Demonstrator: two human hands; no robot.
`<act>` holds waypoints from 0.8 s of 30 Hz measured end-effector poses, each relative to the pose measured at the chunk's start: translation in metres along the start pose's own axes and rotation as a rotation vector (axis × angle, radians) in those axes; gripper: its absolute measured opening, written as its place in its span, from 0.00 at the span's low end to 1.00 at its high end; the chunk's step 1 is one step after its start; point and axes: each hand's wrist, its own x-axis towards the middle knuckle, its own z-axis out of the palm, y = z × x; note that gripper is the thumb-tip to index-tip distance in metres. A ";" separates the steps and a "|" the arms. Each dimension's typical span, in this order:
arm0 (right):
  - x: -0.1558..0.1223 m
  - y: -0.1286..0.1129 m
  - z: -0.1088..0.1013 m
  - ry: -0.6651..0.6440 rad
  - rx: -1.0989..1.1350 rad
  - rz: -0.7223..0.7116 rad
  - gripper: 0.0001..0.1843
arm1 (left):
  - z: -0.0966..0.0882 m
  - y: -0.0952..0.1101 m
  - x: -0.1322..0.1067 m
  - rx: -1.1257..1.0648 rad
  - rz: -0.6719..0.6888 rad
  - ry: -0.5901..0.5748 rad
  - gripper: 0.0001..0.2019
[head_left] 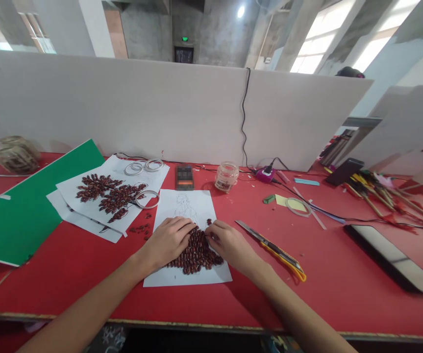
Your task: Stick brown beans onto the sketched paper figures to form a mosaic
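On a sheet of drawing paper point(163, 279) lies a tight patch of glossy dark brown seeds point(194, 252), set in rows. A pencil figure outline shows on the paper above them. My left hand point(170, 238) rests on the patch's left side, fingers extended over the paper and seeds. At the upper right edge of the patch, my right hand point(229, 242) has its fingers curled together in a pinch; what is between the fingertips is hidden. A few loose seeds point(209, 221) sit just above my right fingertips, and more loose seeds point(143, 229) are scattered left of the paper.
Left are papers with a seed-covered branch design point(111, 193), tape rings point(147, 199) and a green board point(23, 215). A glass jar point(226, 176) and dark phone-like device point(185, 177) stand behind. Right lie a yellow utility knife point(273, 250) and a phone point(398, 257). A white partition point(141, 108) borders the table.
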 end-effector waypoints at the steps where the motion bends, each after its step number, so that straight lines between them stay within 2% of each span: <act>1: 0.001 -0.001 0.000 -0.004 -0.010 0.000 0.07 | 0.000 0.000 0.000 0.012 -0.012 -0.003 0.18; 6: 0.000 -0.003 0.002 0.004 -0.073 -0.009 0.07 | 0.000 0.006 0.003 0.072 -0.019 -0.023 0.18; 9: -0.003 -0.002 0.003 0.024 -0.044 -0.019 0.08 | -0.005 -0.002 0.006 0.081 -0.038 -0.013 0.17; 11: -0.005 0.000 0.002 0.043 0.033 -0.021 0.08 | -0.015 -0.019 0.007 0.095 -0.143 0.041 0.16; 13: -0.005 0.003 0.000 0.087 0.099 -0.009 0.07 | -0.030 -0.045 0.005 0.160 -0.317 0.093 0.15; 15: -0.005 0.005 -0.002 0.153 0.130 0.005 0.06 | -0.045 -0.071 0.001 0.289 -0.454 0.045 0.12; 18: -0.003 0.003 -0.007 0.236 0.164 -0.001 0.06 | -0.058 -0.098 -0.007 0.336 -0.505 -0.072 0.08; 21: 0.005 -0.006 -0.013 0.256 0.198 -0.015 0.08 | -0.061 -0.099 -0.005 0.186 -0.496 -0.040 0.09; 24: 0.023 -0.017 -0.017 0.252 0.239 -0.039 0.10 | -0.058 -0.079 0.007 -0.174 -0.481 0.040 0.08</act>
